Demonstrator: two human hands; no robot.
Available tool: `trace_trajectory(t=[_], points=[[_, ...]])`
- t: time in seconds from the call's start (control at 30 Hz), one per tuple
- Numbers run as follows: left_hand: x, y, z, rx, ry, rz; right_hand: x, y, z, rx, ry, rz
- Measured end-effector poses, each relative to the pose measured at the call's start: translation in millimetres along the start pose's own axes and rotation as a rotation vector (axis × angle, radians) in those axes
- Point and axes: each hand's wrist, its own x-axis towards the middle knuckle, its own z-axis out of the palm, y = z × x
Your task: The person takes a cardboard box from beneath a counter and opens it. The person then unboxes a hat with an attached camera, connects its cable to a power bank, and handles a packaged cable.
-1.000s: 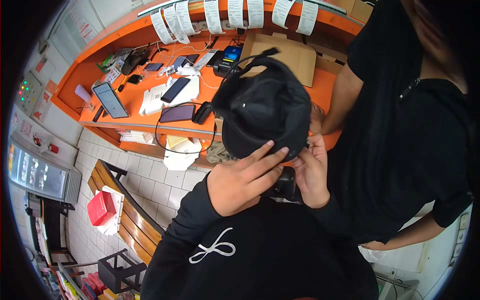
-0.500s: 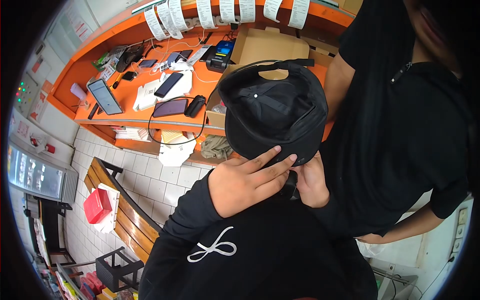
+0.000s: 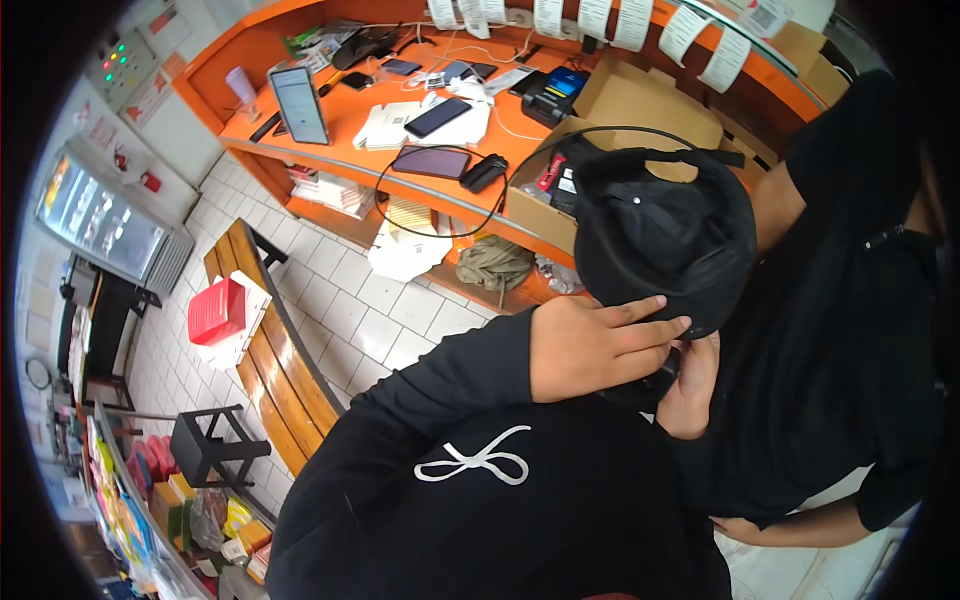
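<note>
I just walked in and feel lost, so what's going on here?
Someone has a black baseball cap in front of them, its inside facing up. The left hand has fingers across the brim, while the right hand is at the brim's edge; what its fingertips are doing is hidden. Another person in black stands close on the right. Beyond, an orange counter holds a tablet, smartphones and an open cardboard box.

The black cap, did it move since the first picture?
Yes. Judged against the blue-and-black machine on the orange counter, the black cap is now farther right and lower.
</note>
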Motion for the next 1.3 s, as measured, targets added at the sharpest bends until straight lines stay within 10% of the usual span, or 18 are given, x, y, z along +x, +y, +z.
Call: trace_trajectory(t=[0.5,0.73,1.3], points=[[-4.1,-14.1,0.2,-0.159,-0.1,0.004,-2.8,-7.7,14.4,0.108,0.037,0.014],[-13.6,-25.9,25.5,-1.381,0.205,-0.385,-0.4,-15.6,20.7,-0.321,0.04,-0.573],[-15.0,-20.1,23.8,-1.271,0.179,-0.371,-2.1,-12.6,22.4,-0.282,-0.149,-0.707]])
